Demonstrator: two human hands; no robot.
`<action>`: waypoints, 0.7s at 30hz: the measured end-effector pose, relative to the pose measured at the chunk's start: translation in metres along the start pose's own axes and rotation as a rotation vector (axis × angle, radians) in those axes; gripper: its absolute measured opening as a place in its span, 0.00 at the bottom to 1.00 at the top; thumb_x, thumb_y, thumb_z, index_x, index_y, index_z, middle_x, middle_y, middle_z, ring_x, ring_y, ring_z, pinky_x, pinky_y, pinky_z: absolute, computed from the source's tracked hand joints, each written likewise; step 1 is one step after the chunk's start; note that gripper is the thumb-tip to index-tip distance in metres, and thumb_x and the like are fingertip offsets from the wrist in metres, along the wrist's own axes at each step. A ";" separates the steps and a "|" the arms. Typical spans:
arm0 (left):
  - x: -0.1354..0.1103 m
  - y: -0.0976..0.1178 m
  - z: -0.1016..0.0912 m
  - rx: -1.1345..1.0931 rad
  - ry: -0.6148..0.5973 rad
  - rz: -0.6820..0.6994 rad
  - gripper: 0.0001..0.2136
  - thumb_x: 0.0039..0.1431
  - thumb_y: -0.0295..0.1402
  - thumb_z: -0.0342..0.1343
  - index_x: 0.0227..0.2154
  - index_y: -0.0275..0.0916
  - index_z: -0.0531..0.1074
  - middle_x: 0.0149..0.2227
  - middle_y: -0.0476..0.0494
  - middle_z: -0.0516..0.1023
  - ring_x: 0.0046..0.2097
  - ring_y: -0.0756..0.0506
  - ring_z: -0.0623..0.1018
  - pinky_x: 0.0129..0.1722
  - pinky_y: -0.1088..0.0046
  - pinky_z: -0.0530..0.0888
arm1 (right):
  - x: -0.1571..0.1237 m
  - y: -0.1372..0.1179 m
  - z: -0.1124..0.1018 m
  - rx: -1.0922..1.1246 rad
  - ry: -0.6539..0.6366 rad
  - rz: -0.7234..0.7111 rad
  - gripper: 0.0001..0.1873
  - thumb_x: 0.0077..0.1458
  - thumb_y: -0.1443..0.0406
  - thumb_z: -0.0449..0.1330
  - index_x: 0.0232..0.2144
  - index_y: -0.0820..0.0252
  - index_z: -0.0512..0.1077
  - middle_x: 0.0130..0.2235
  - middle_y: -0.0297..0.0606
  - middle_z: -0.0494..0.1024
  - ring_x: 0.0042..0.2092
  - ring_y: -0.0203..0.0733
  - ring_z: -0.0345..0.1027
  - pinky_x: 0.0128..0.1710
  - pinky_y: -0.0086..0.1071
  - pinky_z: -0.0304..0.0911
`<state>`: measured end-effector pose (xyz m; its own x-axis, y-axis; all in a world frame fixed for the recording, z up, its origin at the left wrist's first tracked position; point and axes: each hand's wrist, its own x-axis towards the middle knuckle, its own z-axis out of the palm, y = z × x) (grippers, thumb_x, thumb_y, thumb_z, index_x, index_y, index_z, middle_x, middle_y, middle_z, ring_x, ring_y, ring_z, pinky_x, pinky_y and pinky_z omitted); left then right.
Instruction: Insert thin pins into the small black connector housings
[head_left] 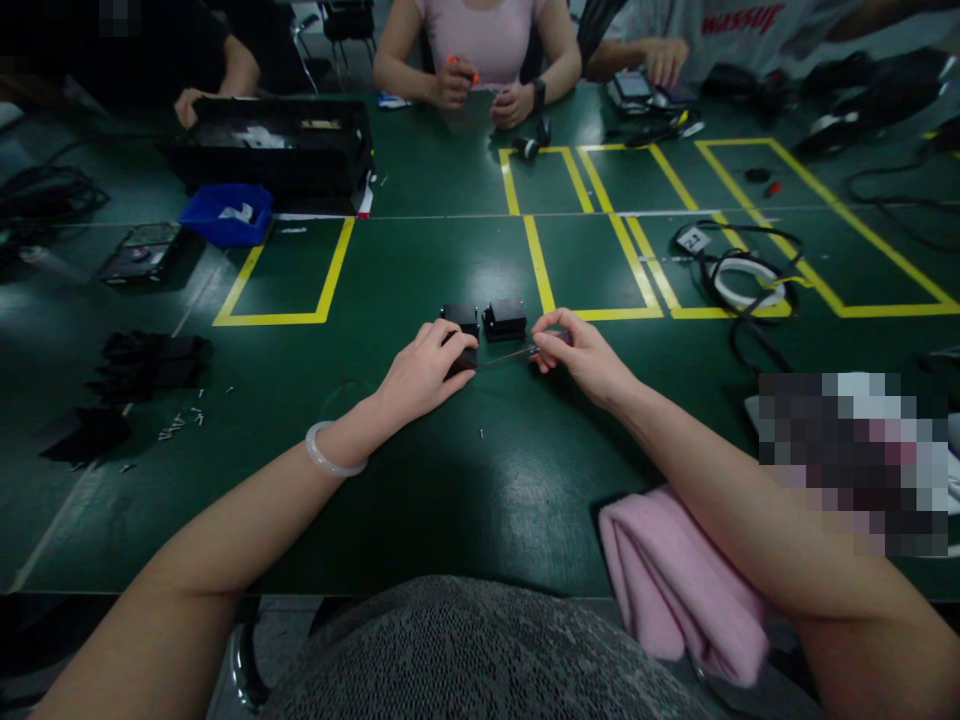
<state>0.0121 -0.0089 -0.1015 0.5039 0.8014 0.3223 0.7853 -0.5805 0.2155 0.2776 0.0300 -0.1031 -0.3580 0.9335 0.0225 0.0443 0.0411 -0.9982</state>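
My left hand [424, 372] is closed on a small black part [463, 358] that rests on the green table [450, 480]. My right hand [576, 352] pinches the handle of a thin screwdriver [510, 354] whose shaft points left toward that part. Just beyond my hands sit two more small black blocks, the left block [460, 317] and the right block [505, 318], side by side. A white bangle [330, 458] rings my left wrist.
A folded pink cloth [675, 585] lies near the table's front edge. Small screws [180, 422] and black parts [150, 360] sit at left, with a blue bin [227, 214] and black tray [274, 145] behind. Coiled cables [742, 280] lie right. Other people sit across the table.
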 end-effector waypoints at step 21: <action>0.002 -0.002 -0.003 -0.007 -0.017 -0.009 0.16 0.66 0.28 0.63 0.55 0.38 0.72 0.55 0.35 0.75 0.55 0.37 0.76 0.51 0.57 0.80 | 0.001 0.002 0.000 0.022 -0.001 0.000 0.14 0.66 0.55 0.68 0.37 0.55 0.69 0.19 0.21 0.63 0.24 0.34 0.62 0.35 0.33 0.68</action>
<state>0.0110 -0.0065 -0.0988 0.5032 0.8086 0.3049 0.7869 -0.5746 0.2249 0.2770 0.0307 -0.1053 -0.3593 0.9329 0.0225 0.0236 0.0332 -0.9992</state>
